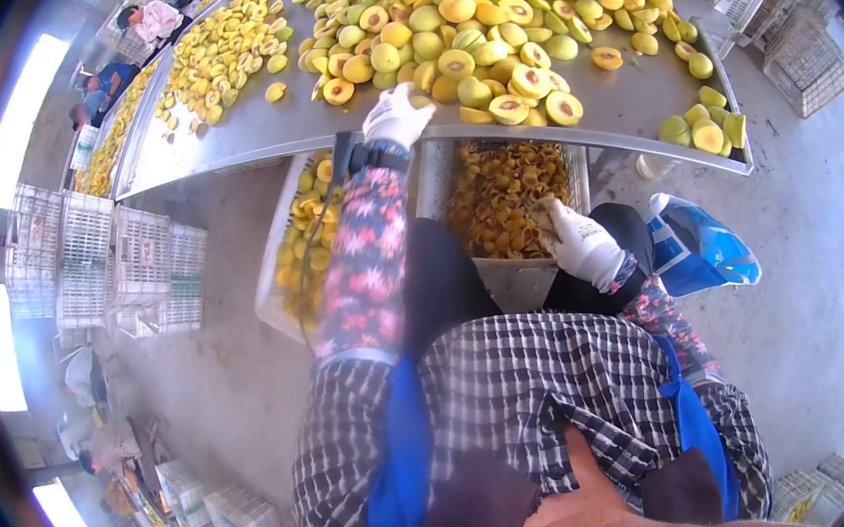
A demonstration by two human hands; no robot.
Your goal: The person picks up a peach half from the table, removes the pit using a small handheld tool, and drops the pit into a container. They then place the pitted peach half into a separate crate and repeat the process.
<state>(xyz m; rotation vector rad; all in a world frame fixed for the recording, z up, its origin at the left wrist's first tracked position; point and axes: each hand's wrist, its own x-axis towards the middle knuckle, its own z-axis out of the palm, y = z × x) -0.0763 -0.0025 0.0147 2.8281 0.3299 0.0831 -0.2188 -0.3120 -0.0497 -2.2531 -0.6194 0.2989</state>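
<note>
My left hand [396,117], in a white glove, is over the front edge of the metal table [258,107], its fingers bent at the near side of a heap of halved yellow-green fruit [452,35]. Whether it grips a piece is hidden. Lower right, my right hand [579,242], also gloved, has its fingers curled at the right side of a crate [427,188] of brown-yellow pit pieces [501,196]. What those fingers hold is too small to make out. Under my left forearm stands a crate [275,266] with yellow fruit halves [312,208].
A blue bag [706,244] lies right of my knee. Several fruit pieces [706,126] sit at the table's right corner. Stacked white crates [141,263] stand at left, another crate [806,64] at upper right. Other people [155,21] are at the far left.
</note>
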